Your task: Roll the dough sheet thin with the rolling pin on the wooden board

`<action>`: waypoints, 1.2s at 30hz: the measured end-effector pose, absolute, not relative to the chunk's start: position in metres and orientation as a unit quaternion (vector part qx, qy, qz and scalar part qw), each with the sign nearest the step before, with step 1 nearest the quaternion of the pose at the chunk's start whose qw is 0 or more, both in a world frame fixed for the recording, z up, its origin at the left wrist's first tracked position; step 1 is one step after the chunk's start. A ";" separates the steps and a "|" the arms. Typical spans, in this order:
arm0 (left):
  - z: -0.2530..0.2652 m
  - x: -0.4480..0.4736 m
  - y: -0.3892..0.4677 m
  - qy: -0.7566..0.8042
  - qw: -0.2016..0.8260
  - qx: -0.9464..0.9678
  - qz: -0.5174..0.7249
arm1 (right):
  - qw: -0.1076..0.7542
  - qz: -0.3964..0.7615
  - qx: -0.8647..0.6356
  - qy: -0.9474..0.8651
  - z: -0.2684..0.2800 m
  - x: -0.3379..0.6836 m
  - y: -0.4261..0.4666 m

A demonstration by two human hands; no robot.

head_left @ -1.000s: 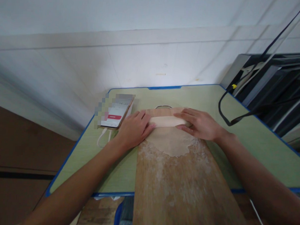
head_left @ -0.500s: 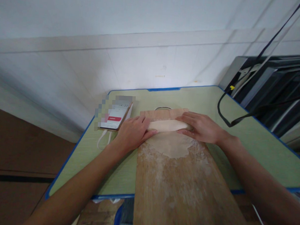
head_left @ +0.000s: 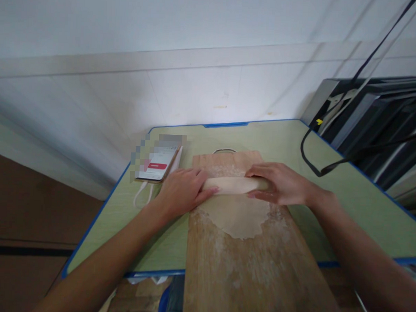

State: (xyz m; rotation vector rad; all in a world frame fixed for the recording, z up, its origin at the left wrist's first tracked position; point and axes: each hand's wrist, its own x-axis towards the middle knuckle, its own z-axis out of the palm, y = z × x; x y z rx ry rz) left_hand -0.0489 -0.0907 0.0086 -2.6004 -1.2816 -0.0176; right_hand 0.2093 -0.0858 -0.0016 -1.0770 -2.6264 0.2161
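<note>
A pale roll of dough (head_left: 231,185) lies crosswise near the far end of a wooden board (head_left: 251,273). Its near side runs into a flat dough sheet (head_left: 241,217) with an uneven edge. My left hand (head_left: 184,189) is closed over the roll's left end, thumb on the near side. My right hand (head_left: 279,183) curls around the right end, with fingers on the far side and thumb on the near side. The hands cover both ends, so I cannot tell whether a rolling pin is inside. White flour dusts the board around the sheet.
A phone (head_left: 159,161) lies tilted to the left, with a white cable (head_left: 136,196) beside it. The green table (head_left: 162,255) has a blue edge. Dark flat panels (head_left: 378,117) and a hanging black cable (head_left: 303,146) are on the right. A wall rises behind.
The roll has come toward me along the board with both hands on it. The front edge of the dough sheet also lies nearer, and more floured board shows behind the roll.
</note>
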 end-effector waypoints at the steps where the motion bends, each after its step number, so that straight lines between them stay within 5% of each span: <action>1: 0.009 -0.049 -0.091 -0.435 0.121 -0.892 -0.005 | 0.143 0.080 -0.371 -0.914 0.000 0.209 -0.087; 17: 0.005 -0.044 -0.092 -0.435 0.144 -0.888 -0.047 | 0.169 -0.008 -0.340 -0.925 -0.006 0.204 -0.081; 29: 0.001 -0.055 -0.064 -0.524 0.127 -0.839 -0.075 | 0.270 0.093 -0.434 -0.854 -0.028 0.211 -0.051; 36: 0.004 -0.057 -0.069 -0.526 0.090 -0.845 -0.034 | 0.187 0.206 -0.444 -0.852 -0.019 0.215 -0.056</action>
